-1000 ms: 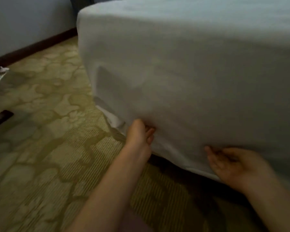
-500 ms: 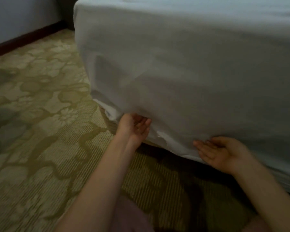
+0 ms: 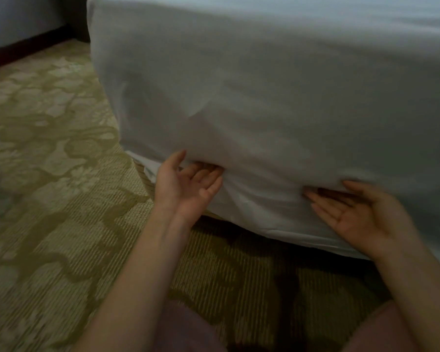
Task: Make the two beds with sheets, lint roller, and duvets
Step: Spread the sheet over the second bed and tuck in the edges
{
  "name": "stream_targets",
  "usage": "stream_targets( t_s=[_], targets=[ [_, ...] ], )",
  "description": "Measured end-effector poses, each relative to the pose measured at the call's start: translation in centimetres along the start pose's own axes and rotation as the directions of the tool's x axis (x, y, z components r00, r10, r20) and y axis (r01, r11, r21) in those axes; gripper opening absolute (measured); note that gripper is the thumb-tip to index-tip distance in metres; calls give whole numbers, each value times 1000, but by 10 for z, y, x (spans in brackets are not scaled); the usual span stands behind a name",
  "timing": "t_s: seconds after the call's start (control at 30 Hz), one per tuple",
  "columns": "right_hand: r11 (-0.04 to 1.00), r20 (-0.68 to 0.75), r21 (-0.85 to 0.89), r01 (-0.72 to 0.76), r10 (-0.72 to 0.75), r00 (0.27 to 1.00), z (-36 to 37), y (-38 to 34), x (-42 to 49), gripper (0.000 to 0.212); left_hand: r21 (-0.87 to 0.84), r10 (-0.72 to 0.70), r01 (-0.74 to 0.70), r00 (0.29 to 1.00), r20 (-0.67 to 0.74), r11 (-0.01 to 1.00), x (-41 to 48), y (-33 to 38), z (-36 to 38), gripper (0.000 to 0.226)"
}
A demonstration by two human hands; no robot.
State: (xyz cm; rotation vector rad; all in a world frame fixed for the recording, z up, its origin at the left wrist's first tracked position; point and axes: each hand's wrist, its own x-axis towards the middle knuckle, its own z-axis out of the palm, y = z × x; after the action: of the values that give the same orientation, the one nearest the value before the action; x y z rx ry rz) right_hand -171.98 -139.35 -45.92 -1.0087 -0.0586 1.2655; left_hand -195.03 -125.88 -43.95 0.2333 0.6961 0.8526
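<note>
sheet (image 3: 264, 97): white, smooth, draped | left hand (image 3: 186, 189), right hand (image 3: 361, 217): palm-up under fold

Bare left hand (image 3: 186, 189) and left forearm (image 3: 137, 270), bare right hand (image 3: 361, 219) and right forearm (image 3: 417, 288), dusty-pink garment (image 3: 188, 331) over the legs.

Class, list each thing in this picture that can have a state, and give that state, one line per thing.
White sheet: hangs smooth down the side, lower edge folded under.
Left hand: palm up, fingers straight, tips pushed under the sheet's fold.
Right hand: palm up, fingers straight, tips under the same fold.
</note>
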Motion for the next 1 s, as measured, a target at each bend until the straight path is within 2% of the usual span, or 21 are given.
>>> stream_targets(
  t_s=[0.07,0.13,0.2,0.3,0.37,0.47,0.53,0.63,0.67,0.73,0.83,0.97,1.0],
  targets=[
    [999,9,4,36,-36,999,1,-1,-1,116,-79,-4,9,999,54,997,-1,3,-1,65],
    [999,15,2,46,-46,999,3,0,-2,117,-68,2,3,997,76,998,0,3,-2,71],
    [999,40,19,37,-38,998,2,0,-2,115,77,5,-11,997,77,997,2,3,-5,73],
    [993,91,116,13,-24,996,1,4,-2,115,336,-40,5,995,96,942,7,10,-8,74],
    [981,119,191,27,-51,992,2,11,2,118,343,-89,39,988,129,938,11,13,-9,77],
    [968,160,237,77,-117,980,5,18,11,115,185,-104,69,977,185,980,20,6,-10,82],
    [969,198,219,112,-156,968,10,19,17,108,87,-40,23,979,199,996,25,2,-7,95],
    [963,235,215,164,-213,948,15,15,24,101,-9,82,-83,970,229,997,32,-1,3,126],
    [960,251,224,171,-226,941,17,13,26,102,-49,126,-117,960,251,992,36,-3,6,128],
    [948,273,246,201,-267,924,22,9,29,102,-190,201,-149,936,290,970,45,-10,14,118],
    [915,268,301,268,-350,898,26,7,36,88,-386,262,-125,908,326,914,58,-20,23,97],
    [903,221,314,293,-369,903,26,5,47,74,-430,284,-114,890,357,896,67,-25,31,83],
    [903,210,294,313,-381,900,26,6,47,61,-431,283,-121,899,334,894,67,-25,32,78]
  ],
)
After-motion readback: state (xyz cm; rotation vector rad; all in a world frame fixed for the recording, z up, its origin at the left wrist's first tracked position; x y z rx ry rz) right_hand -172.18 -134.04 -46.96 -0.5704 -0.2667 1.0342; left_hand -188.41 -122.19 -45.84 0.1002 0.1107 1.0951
